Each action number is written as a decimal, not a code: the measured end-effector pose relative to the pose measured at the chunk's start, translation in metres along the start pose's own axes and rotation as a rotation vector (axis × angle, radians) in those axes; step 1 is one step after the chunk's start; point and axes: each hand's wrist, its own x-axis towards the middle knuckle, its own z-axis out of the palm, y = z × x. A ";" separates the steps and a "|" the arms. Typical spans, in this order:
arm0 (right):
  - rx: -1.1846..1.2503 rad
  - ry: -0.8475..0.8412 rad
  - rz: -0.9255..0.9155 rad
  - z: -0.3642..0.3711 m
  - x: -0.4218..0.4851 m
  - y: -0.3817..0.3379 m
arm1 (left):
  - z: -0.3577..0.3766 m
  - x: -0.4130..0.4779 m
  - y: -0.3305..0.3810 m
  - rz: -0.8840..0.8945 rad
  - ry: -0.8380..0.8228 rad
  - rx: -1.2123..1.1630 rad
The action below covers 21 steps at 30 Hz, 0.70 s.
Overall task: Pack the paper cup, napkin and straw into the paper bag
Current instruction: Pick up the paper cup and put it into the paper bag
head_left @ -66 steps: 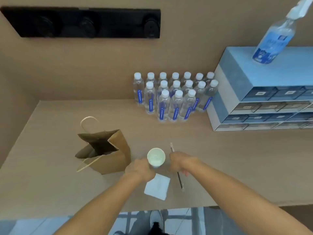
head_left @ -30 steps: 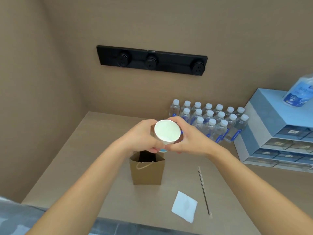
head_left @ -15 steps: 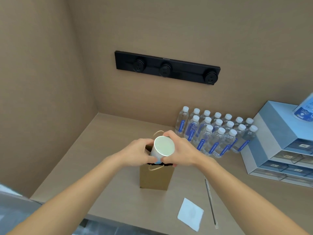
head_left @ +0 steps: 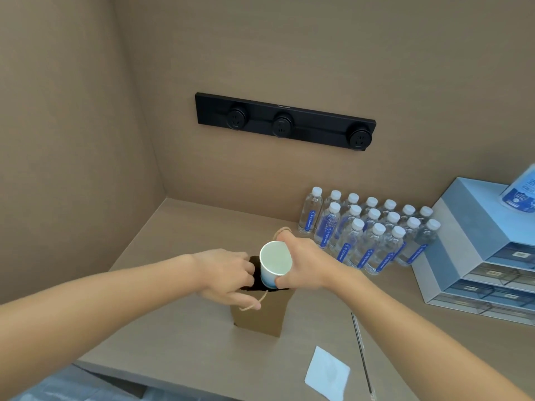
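Note:
A brown paper bag [head_left: 260, 315] stands upright on the counter with its mouth open. The white paper cup [head_left: 275, 263] sits upright in that mouth, its lower part down inside. My right hand [head_left: 304, 263] wraps the cup's right side. My left hand [head_left: 224, 274] rests at the bag's left rim, fingers pinched on the edge near a twine handle. A white napkin [head_left: 327, 373] lies flat on the counter at the front right. The thin wrapped straw [head_left: 362, 354] lies just right of the napkin, pointing away from me.
Several small water bottles [head_left: 367, 233] stand in rows behind the bag to the right. A blue-grey drawer unit [head_left: 480, 250] with a spray bottle [head_left: 521, 192] on top fills the right side. A black socket strip [head_left: 285, 121] is on the back wall. The counter's front edge [head_left: 162, 379] runs below.
The bag went from lying on its side to standing upright. Both hands lifted the cup over it and lowered it into the mouth; my left hand has shifted from the cup to the bag's rim.

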 end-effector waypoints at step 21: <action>-0.649 -0.092 -0.174 0.032 0.020 -0.032 | 0.017 0.012 -0.023 0.193 -0.027 0.435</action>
